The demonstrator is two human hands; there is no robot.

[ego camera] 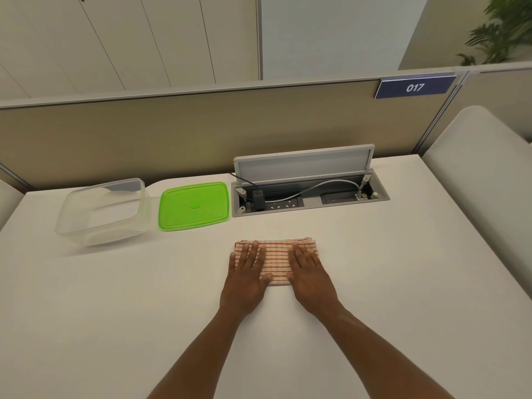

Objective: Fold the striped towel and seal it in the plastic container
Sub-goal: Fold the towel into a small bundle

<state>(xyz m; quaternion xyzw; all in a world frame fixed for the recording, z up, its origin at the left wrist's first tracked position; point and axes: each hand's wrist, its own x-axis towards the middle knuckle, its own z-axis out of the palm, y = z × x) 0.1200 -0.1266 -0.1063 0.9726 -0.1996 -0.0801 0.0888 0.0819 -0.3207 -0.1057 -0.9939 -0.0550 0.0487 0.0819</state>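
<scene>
The striped towel [277, 259], white with red stripes, lies folded into a compact rectangle on the white table. My left hand [248, 273] rests flat on its left part with fingers spread. My right hand [308, 270] lies flat on its right part. Neither hand grips anything. The clear plastic container [104, 212] stands empty and uncovered at the back left. Its green lid [194, 205] lies flat on the table just to the right of it, apart from the container.
An open cable box [309, 194] with a raised flap, plugs and cables is sunk into the table behind the towel. A beige partition [172, 131] runs along the table's far edge. A white chair back [486, 156] stands at the right.
</scene>
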